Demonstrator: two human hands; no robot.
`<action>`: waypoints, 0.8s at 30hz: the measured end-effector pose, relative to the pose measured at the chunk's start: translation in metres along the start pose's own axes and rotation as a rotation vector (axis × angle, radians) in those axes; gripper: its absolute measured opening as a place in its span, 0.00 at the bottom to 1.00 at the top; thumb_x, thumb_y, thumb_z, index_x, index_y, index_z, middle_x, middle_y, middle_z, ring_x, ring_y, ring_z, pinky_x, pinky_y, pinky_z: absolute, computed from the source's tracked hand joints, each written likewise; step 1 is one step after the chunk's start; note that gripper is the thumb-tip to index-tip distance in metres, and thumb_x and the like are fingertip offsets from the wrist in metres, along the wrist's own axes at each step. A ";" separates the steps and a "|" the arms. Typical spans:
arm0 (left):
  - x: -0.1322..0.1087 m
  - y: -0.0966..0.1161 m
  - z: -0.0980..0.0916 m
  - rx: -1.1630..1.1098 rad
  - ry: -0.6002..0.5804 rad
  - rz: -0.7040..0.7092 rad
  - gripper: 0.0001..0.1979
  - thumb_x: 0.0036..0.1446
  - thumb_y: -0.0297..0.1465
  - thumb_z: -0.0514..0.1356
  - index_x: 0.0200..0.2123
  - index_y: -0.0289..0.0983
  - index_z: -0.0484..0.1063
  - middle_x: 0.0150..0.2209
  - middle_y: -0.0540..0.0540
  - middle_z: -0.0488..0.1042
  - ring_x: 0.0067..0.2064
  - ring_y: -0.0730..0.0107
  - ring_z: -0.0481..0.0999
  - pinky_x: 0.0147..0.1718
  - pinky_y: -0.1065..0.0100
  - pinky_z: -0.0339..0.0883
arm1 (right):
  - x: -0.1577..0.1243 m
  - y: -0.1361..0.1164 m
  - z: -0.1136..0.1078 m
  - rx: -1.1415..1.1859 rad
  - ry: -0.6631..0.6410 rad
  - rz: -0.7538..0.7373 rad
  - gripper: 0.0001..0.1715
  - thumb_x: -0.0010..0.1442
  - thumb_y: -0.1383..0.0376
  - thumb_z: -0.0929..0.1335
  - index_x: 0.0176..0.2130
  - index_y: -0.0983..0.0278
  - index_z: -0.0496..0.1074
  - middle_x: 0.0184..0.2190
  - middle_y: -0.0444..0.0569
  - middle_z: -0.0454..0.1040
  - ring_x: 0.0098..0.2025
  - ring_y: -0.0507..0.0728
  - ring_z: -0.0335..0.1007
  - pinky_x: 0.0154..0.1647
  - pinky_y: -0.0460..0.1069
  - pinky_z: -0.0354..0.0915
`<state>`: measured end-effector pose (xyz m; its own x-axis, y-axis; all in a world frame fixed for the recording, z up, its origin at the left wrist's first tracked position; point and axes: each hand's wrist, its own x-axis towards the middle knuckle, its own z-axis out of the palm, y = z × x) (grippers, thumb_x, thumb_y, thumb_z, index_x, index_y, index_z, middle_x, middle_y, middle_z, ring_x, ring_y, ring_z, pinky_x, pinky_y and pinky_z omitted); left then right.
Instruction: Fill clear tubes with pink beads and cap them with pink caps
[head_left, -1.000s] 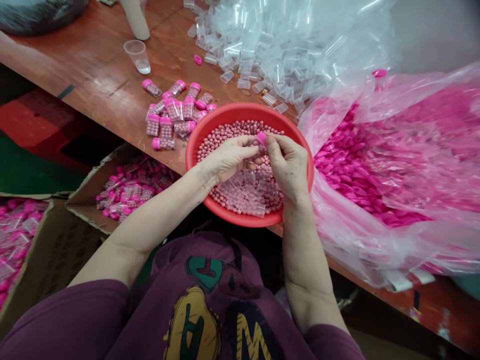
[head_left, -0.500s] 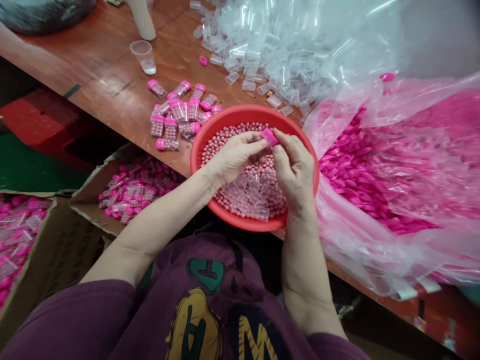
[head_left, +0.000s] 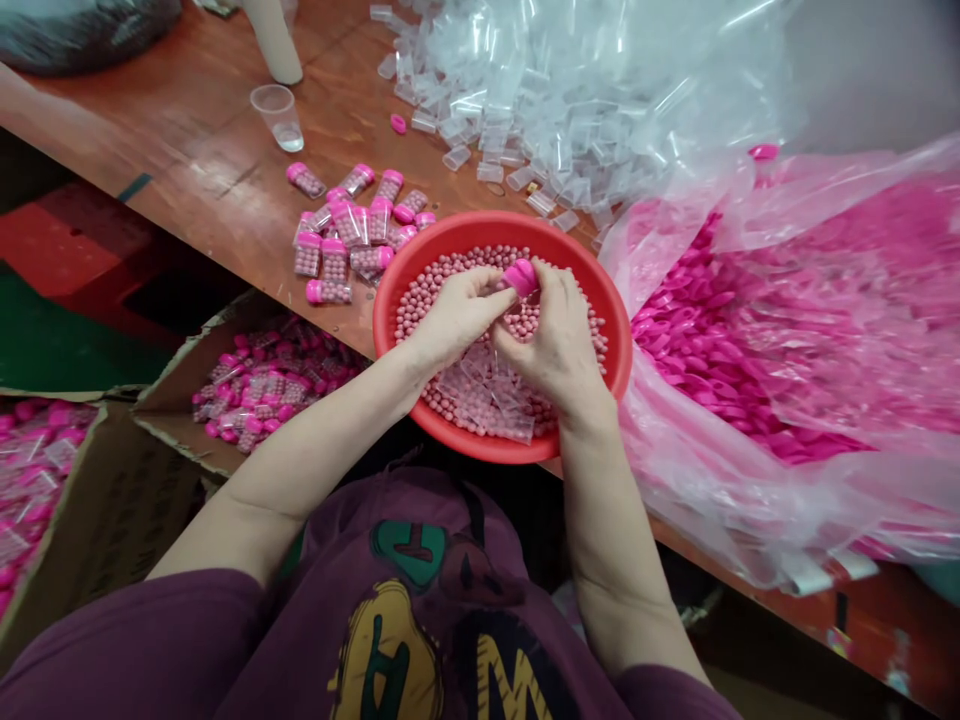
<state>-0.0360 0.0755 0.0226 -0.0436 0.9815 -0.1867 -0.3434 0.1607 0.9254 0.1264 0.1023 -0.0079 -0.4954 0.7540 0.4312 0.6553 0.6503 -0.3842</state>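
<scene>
Fingers of the left hand (head_left: 454, 320) pinch a bright pink cap (head_left: 520, 277) at its left side, the thumb nearer the body. The right hand (head_left: 562, 350) curves around the cap's right side, its thumb spread lower; from where I stand I can't tell whether those fingers grip, or what sits under the cap. It lies between the 2 hands, above a red basin (head_left: 619, 365) of pink beads (head_left: 424, 295), where clear tubes (head_left: 517, 427) rest on the nearer beads. Just left on the bench (head_left: 195, 150) are filled, pink-capped bottles (head_left: 334, 260); a bag of pink caps (head_left: 697, 370) gapes at the right.
</scene>
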 end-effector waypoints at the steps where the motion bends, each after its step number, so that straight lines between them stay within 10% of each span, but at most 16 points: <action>1: 0.000 0.001 0.001 -0.004 0.003 -0.023 0.09 0.69 0.19 0.65 0.35 0.34 0.76 0.31 0.53 0.75 0.32 0.77 0.72 0.37 0.72 0.65 | -0.001 -0.001 0.003 -0.061 -0.017 0.013 0.46 0.66 0.59 0.75 0.76 0.68 0.63 0.72 0.71 0.73 0.73 0.78 0.71 0.77 0.77 0.67; 18: -0.009 0.002 0.009 -0.064 0.026 -0.168 0.17 0.68 0.16 0.66 0.27 0.34 0.72 0.25 0.54 0.71 0.29 0.79 0.70 0.35 0.72 0.63 | 0.002 -0.004 0.013 -0.265 -0.012 0.036 0.26 0.65 0.57 0.73 0.58 0.67 0.73 0.50 0.64 0.78 0.56 0.75 0.76 0.62 0.75 0.72; 24: 0.002 0.014 0.001 0.041 0.122 0.085 0.10 0.72 0.23 0.67 0.35 0.37 0.75 0.33 0.50 0.76 0.37 0.73 0.76 0.42 0.69 0.69 | 0.010 0.014 0.011 0.090 -0.002 0.100 0.47 0.67 0.55 0.75 0.77 0.63 0.59 0.70 0.66 0.73 0.62 0.68 0.79 0.64 0.67 0.76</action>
<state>-0.0400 0.0799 0.0359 -0.1857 0.9720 -0.1440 -0.2947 0.0847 0.9518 0.1239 0.1200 -0.0177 -0.4313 0.8156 0.3859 0.6478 0.5776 -0.4967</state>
